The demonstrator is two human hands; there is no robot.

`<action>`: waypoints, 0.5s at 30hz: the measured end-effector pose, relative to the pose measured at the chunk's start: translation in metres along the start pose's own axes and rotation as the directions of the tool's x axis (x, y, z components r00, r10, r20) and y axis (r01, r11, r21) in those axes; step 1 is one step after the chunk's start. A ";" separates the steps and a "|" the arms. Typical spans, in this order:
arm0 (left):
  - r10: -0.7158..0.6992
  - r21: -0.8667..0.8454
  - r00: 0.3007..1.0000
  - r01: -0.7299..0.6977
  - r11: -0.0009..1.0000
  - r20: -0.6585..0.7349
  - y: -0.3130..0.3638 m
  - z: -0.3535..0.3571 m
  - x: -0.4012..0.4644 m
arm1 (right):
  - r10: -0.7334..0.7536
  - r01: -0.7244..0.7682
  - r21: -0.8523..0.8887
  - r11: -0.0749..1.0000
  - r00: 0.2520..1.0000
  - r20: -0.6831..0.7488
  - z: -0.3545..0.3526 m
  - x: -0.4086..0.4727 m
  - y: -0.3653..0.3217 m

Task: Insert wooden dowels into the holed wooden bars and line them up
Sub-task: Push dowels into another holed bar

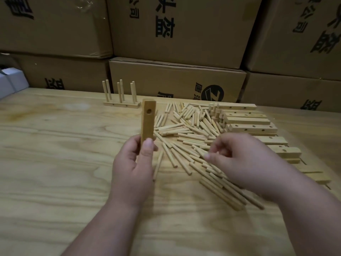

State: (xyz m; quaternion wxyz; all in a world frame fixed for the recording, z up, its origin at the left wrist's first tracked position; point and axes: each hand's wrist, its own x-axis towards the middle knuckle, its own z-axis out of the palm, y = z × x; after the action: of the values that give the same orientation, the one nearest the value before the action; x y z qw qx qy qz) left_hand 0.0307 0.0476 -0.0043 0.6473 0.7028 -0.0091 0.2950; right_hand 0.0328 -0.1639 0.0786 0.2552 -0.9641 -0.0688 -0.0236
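A wall of stacked cardboard boxes [175, 30] printed with black characters fills the background, rising straight behind the far edge of a pale wooden table [55, 163]. The table takes up the rest of the view.

At the table's far edge, left of centre, stands a finished rack [120, 100]: low bars with six dowels standing upright in three pairs. To the right of the rack, a stack of holed bars [252, 126] lies flat, running toward the near right edge of the table. Between the rack and the stack, a loose heap of dowels [186, 130] spreads across the table and trails toward the viewer.

Two bare forearms reach in from the near edge, well apart. The left hand [134, 163] grips a single bar [148, 121] upright above the table, in front of the rack, thumb pressed on its near face; one hole shows near its top. The right hand [239, 159] hovers over the heap with fingers curled; motion blur hides whether it pinches a dowel.
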 end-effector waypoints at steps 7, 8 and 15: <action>-0.192 -0.177 0.975 0.171 0.969 -0.112 -0.005 -0.004 0.012 | 0.224 -0.135 -0.362 0.922 0.950 0.218 0.009 0.005 0.020; -0.203 -0.204 0.976 0.183 0.962 -0.077 -0.003 -0.003 0.011 | 0.221 -0.131 -0.369 0.920 0.952 0.214 0.013 0.006 0.021; -0.289 -0.437 0.923 0.376 0.817 0.254 0.002 0.006 0.003 | 0.174 -0.095 -0.361 0.928 0.965 0.195 0.034 0.012 0.020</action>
State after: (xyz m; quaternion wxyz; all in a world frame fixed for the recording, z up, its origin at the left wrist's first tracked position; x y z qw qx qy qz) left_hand 0.0351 0.0429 -0.0013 0.8386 0.5349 -0.0156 0.1021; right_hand 0.0479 -0.1628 0.0402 0.0720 -0.9929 -0.0251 0.0908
